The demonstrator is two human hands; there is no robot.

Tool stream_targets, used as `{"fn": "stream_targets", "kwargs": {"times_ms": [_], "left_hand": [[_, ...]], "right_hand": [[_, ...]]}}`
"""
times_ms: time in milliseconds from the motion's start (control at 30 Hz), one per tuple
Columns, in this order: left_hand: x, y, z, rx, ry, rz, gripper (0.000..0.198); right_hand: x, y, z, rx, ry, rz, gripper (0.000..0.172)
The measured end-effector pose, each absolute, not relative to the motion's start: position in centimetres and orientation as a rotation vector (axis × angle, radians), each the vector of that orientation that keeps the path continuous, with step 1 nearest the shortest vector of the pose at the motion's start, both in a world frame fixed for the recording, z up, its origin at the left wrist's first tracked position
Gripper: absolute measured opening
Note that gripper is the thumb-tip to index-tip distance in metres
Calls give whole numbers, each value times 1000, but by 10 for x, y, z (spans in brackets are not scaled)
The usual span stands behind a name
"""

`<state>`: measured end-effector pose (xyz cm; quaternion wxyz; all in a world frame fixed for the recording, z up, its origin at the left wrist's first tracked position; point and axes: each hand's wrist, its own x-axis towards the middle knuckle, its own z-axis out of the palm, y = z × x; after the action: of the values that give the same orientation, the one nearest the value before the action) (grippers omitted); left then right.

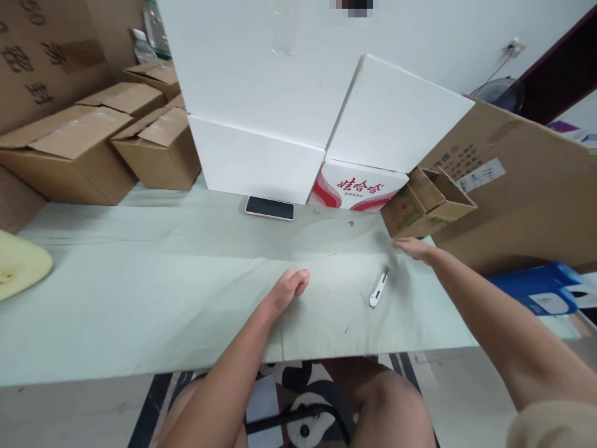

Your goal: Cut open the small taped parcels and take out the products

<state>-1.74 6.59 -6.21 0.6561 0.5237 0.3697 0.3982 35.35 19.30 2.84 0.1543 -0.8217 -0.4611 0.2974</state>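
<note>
My left hand point(290, 289) rests on the pale green tabletop point(163, 274), its fingers curled into a loose fist with nothing visible in it. Over to the right, my right hand point(413, 247) hovers at the near side of a small open cardboard box point(403, 214). Its fingers are stretched out and hold nothing I can see. Between the two hands, closer to the right one, lies a white utility knife point(379, 288). A phone point(269, 208) with a dark screen lies beyond my left hand, against the white boxes.
White boxes point(261, 158) stand along the back, beside a red-and-white printed carton point(357, 186). Several brown cartons point(88, 155) fill the back left. A yellow object point(23, 261) sits at the left edge. Large cardboard point(517, 193) and a blue item point(527, 286) are at right.
</note>
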Motion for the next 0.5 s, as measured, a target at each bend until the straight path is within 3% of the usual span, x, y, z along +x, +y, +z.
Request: {"fn": "stream_targets", "kwargs": {"times_ms": [100, 333, 500], "left_hand": [[-20, 64, -57, 1148, 810, 960, 51], [-49, 48, -38, 1035, 751, 1175, 50], [-81, 39, -35, 914, 750, 1277, 50]], "right_hand": [[307, 189, 21, -2271, -1729, 858, 22], [125, 197, 33, -1780, -2511, 619, 38], [-42, 208, 46, -1354, -2753, 418, 49]]}}
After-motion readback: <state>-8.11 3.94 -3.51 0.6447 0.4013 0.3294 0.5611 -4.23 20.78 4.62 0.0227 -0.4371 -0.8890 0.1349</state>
